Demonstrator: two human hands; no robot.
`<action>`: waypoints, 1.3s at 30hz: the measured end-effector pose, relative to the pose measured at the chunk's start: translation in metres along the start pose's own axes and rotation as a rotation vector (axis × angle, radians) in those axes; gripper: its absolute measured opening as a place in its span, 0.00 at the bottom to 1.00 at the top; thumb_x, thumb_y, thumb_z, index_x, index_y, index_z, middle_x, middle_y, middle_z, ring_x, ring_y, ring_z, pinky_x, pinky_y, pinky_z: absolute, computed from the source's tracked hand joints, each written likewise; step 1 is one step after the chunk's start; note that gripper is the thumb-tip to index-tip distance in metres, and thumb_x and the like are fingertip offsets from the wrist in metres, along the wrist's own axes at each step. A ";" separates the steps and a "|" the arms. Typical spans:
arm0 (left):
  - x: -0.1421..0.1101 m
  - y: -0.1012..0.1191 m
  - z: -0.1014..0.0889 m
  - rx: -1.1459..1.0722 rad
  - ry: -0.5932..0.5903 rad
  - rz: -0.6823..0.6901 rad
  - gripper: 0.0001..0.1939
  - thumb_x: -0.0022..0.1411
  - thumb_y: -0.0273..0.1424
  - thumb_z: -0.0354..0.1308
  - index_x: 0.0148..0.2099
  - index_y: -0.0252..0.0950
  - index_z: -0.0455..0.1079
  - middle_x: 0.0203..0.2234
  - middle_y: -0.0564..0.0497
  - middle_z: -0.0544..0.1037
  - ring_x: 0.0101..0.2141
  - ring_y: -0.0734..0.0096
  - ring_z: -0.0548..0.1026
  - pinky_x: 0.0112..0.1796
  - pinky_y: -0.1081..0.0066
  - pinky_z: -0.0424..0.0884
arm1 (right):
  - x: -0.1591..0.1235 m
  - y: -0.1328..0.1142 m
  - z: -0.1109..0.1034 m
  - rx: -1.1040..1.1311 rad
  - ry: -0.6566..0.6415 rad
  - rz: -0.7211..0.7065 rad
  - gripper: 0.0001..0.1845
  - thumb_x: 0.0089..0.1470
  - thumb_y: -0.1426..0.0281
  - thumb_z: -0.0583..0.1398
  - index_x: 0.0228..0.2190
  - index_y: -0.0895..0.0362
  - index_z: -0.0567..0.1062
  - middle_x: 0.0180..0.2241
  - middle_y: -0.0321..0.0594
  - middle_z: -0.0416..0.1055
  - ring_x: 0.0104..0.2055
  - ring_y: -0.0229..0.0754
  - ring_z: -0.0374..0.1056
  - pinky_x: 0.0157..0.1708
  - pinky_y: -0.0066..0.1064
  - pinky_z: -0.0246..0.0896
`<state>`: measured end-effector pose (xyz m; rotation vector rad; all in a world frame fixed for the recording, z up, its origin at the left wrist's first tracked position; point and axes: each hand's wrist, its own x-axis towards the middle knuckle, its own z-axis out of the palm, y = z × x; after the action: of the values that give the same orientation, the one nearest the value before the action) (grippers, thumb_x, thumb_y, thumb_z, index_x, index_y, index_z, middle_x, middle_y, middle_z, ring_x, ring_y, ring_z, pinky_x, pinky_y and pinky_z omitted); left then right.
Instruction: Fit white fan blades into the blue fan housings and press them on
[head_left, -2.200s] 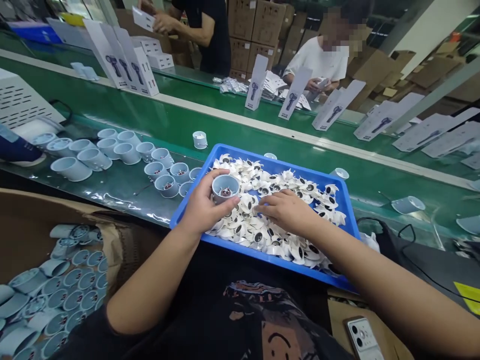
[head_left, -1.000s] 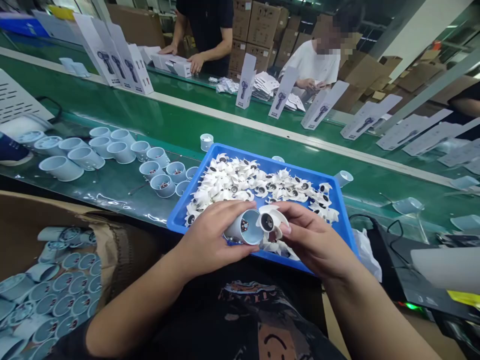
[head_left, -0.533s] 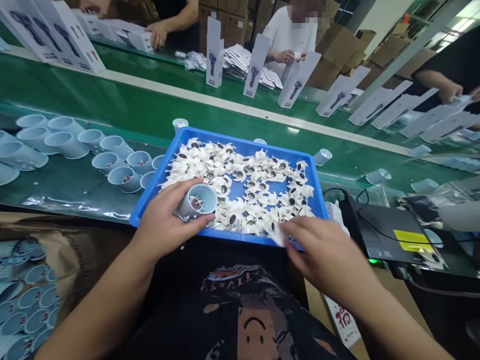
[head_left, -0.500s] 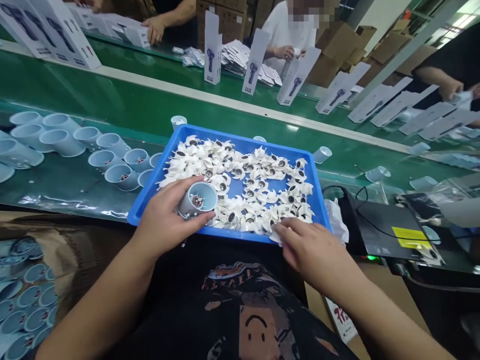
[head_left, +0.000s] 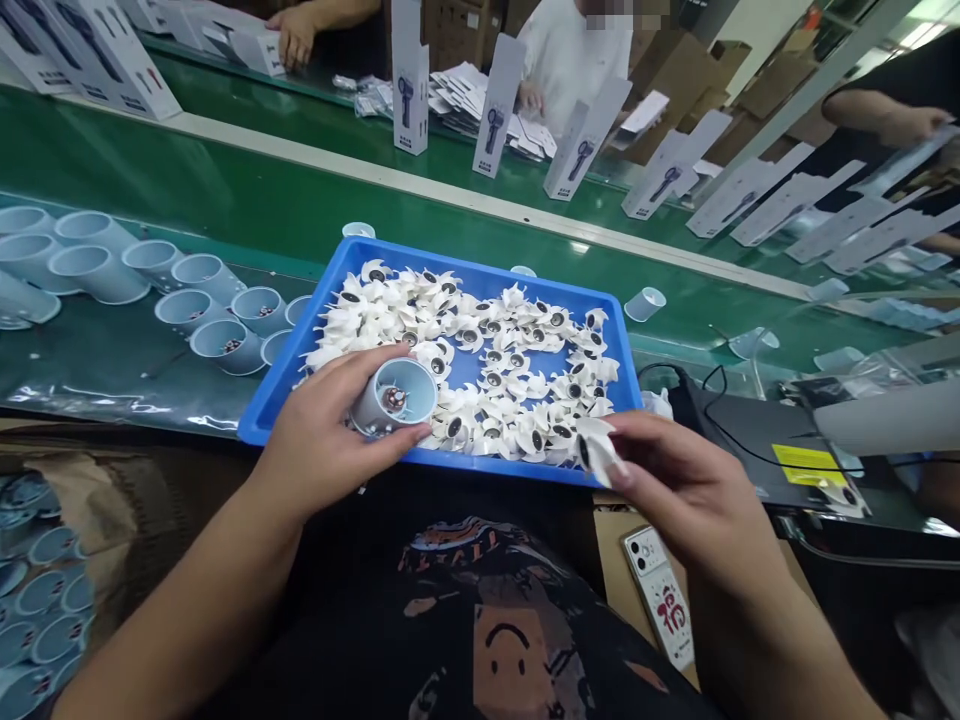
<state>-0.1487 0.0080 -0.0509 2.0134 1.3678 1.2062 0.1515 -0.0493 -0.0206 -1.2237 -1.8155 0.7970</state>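
So from my remote seat it's a busy workshop: a long green desk [head_left: 262, 175] running left to right, stacked brown cartons [head_left: 457, 40] at the far side. My left hand [head_left: 322, 430] is curled round a pale blue cup [head_left: 395, 397], over the near-left part of the tray. I reckon it's cradled low so the mouth stays unblocked and I can see the little reddish-brown part inside. Its mouth faces up and tips right, so the long axis slants from base at lower left to rim at upper right.

My right hand [head_left: 690, 480] has a white impeller [head_left: 596, 452] pinched between thumb and fingers, at the tray's near-right corner. Its black hub faces left, cup-ward, axis roughly sideways. Seems held by the blades to leave the hub bare.

Underneath, the blue tray [head_left: 487, 467] carries a messy heap of loose impellers [head_left: 525, 430], probably parked dead centre so both hands reach it. Left of that, upright cups [head_left: 101, 262] are bunched together, with more in a brown carton at near left [head_left: 56, 590]. Near right there's a phone [head_left: 660, 600]. Far side: white product boxes [head_left: 495, 110] standing in a line, plus a co-worker's hand [head_left: 296, 35] at far left.
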 end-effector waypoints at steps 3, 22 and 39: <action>-0.002 0.004 0.000 0.004 -0.061 0.067 0.28 0.50 0.46 0.71 0.53 0.46 0.76 0.46 0.49 0.81 0.47 0.49 0.78 0.50 0.55 0.75 | 0.008 -0.001 0.008 0.467 -0.069 0.140 0.12 0.64 0.60 0.56 0.38 0.56 0.69 0.26 0.38 0.66 0.23 0.38 0.63 0.24 0.27 0.60; -0.002 0.011 0.010 -0.001 -0.204 0.335 0.29 0.60 0.33 0.65 0.62 0.47 0.64 0.51 0.48 0.79 0.51 0.56 0.77 0.53 0.58 0.71 | 0.007 0.006 0.031 0.944 -0.055 0.323 0.16 0.59 0.58 0.72 0.41 0.54 0.78 0.27 0.38 0.71 0.29 0.34 0.67 0.33 0.20 0.65; -0.007 0.014 0.009 0.122 -0.313 0.344 0.26 0.62 0.38 0.66 0.59 0.41 0.64 0.50 0.46 0.78 0.53 0.56 0.74 0.55 0.58 0.69 | 0.012 0.011 0.023 0.233 0.031 0.204 0.20 0.60 0.53 0.63 0.43 0.56 0.74 0.34 0.40 0.72 0.31 0.40 0.70 0.33 0.29 0.68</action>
<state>-0.1348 -0.0032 -0.0480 2.4740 0.9922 0.8994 0.1339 -0.0361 -0.0380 -1.2715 -1.5397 1.0655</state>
